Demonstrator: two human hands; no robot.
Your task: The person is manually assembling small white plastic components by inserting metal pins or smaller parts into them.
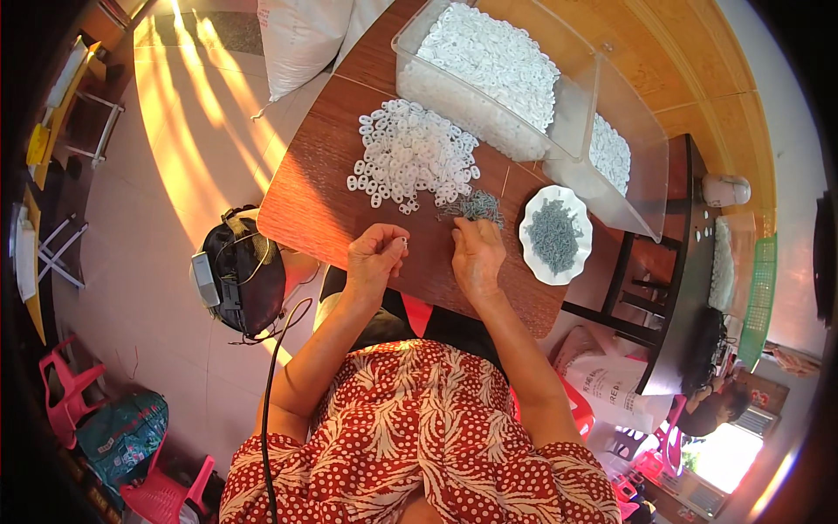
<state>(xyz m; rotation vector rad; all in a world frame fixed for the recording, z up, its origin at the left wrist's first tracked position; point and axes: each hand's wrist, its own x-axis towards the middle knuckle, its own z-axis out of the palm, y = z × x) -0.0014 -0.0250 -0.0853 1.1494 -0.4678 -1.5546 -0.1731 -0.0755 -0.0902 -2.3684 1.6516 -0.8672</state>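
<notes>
My left hand point(375, 258) is closed in a pinch over the near part of the brown table point(301, 188). Between its thumb and fingers a small white plastic piece point(403, 242) shows. To the right, my right hand point(479, 260) has its fingertips pressed together at the near edge of a small heap of thin grey screws point(476, 204). Whatever it pinches is too small to make out. Beyond both hands spreads a pile of flat white plastic pieces point(410, 153) with holes in them. A white scalloped dish point(534, 259) of similar grey screws point(553, 236) stands right of my right hand.
Two clear plastic bins point(454, 103) with white pieces stand along the table's far right side. White sacks point(301, 39) lean beyond the table. A black backpack point(244, 275) sits on the floor at left, pink chairs point(74, 384) farther off. A dark cable point(269, 410) hangs by my left arm.
</notes>
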